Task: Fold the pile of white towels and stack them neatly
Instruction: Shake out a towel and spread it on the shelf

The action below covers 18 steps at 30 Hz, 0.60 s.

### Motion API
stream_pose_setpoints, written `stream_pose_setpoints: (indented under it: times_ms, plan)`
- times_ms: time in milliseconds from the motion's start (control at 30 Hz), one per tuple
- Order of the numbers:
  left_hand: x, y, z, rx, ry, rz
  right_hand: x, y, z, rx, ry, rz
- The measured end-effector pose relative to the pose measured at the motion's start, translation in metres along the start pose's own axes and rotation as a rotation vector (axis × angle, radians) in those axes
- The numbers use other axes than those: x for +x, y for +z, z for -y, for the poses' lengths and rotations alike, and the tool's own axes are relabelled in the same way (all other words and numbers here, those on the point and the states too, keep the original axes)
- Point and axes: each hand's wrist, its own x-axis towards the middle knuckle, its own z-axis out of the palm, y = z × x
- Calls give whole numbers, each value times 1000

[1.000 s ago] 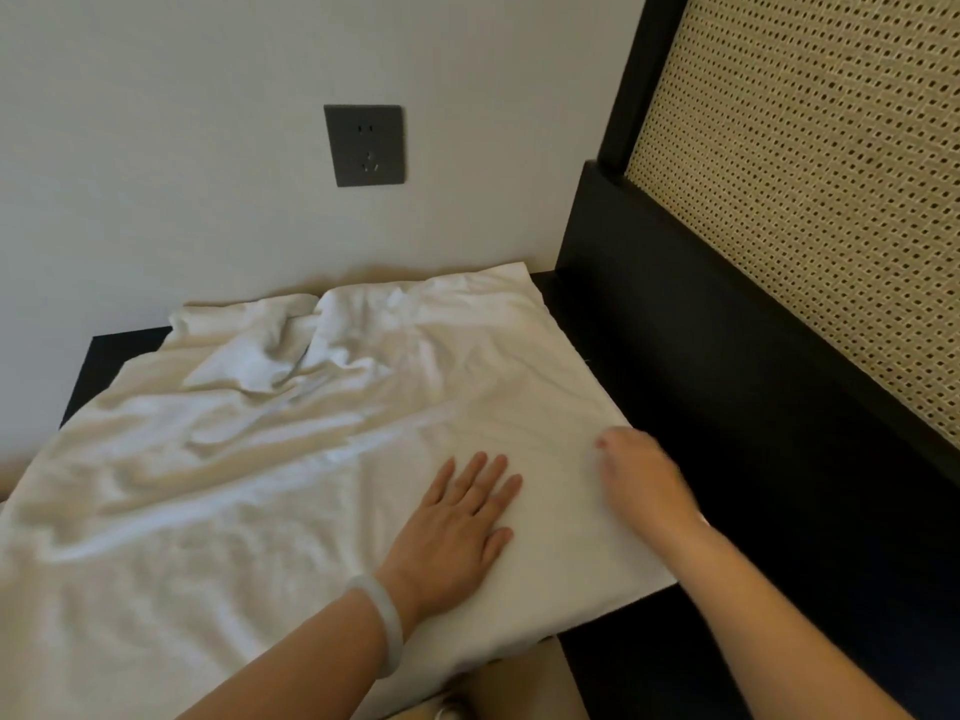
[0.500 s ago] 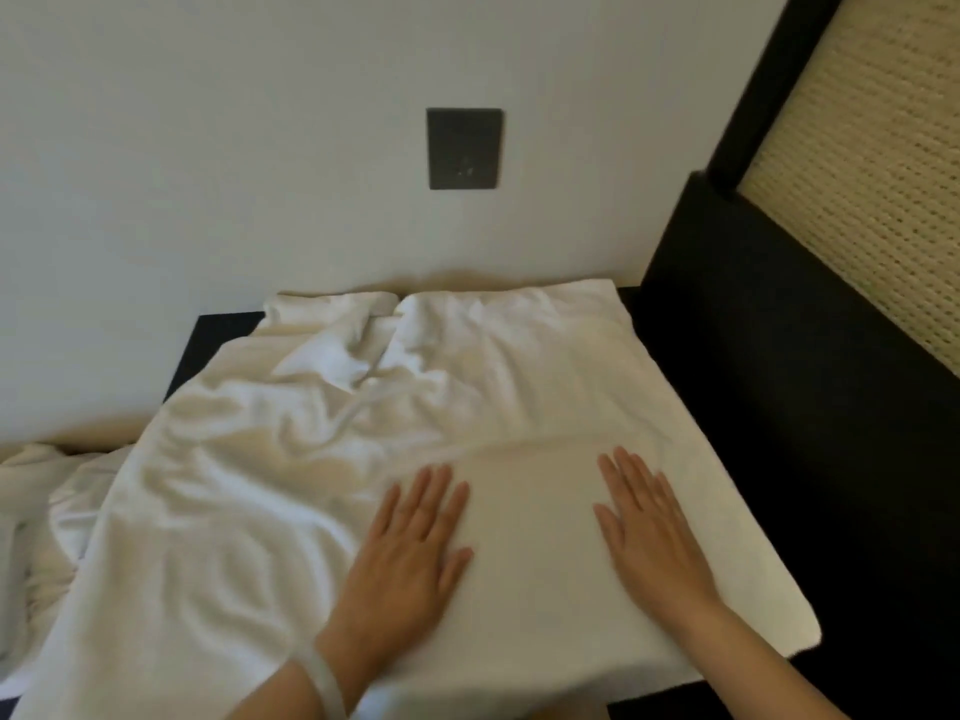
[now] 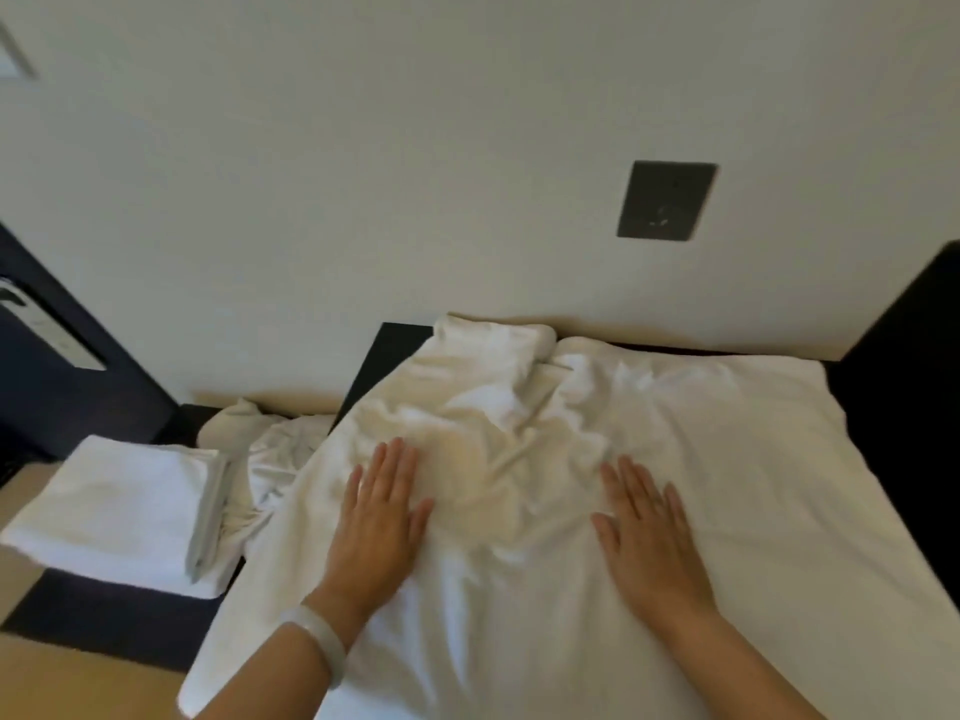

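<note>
A large white towel lies spread over a dark table, smooth on its right half and wrinkled in the middle and at the back left. My left hand presses flat on the wrinkled part, fingers straight. My right hand lies flat on the towel to the right of it, fingers straight too. A stack of folded white towels sits at the left on a lower dark surface. Between the stack and the table lies a crumpled white towel.
A white wall stands right behind the table, with a dark socket plate on it. A dark headboard panel rises along the table's right edge. Dark furniture stands at the far left.
The view has swung left, bringing the folded stack and crumpled towel into sight. Both hands have slid left across the towel, staying flat; the right hand went from curled at the edge to flat.
</note>
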Motion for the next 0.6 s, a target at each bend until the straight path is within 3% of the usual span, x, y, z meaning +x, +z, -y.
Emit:
stream_pose_setpoints:
  times_ms: [367,500,600]
  plan:
    - [-77,8,16,-128,-112,18,-28,-3,-10,54,-49,78]
    - [-50,0,43,-201,-33,-150,2,-5,-1,59,-7,18]
    - [6,-13,71,-206,-145,-174,39,-17,11,81,81,3]
